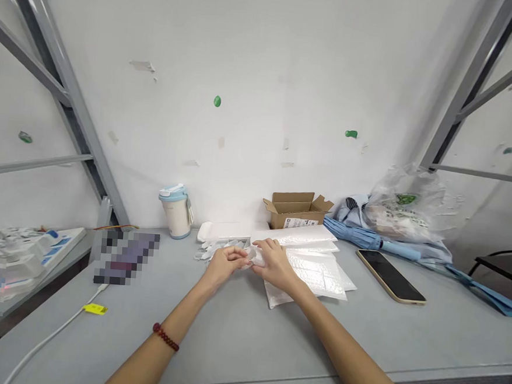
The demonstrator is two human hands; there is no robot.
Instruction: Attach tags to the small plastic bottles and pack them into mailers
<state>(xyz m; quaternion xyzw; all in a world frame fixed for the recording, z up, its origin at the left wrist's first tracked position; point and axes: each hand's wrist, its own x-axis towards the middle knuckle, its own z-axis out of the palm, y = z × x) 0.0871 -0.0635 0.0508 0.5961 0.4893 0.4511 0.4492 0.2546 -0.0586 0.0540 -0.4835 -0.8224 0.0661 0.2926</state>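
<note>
My left hand (226, 265) and my right hand (274, 263) meet in the middle of the desk. Between their closed fingertips is a small whitish, translucent piece (256, 255); its kind is hard to make out. Under and beside my right hand lies a loose stack of white bubble mailers (314, 272), partly covered by that hand. Several small white looped items (210, 250) lie in a pile just behind my left hand. Farther back, against the wall, is a flat white packet (220, 231).
An open cardboard box (296, 209) stands behind the mailers. Left of it is a cream-and-blue tumbler (176, 213). A phone (391, 276), folded blue umbrella (358, 235) and plastic bag (408, 208) lie right. A white cable (57, 330) crosses the left side; metal posts (65, 94) flank the desk.
</note>
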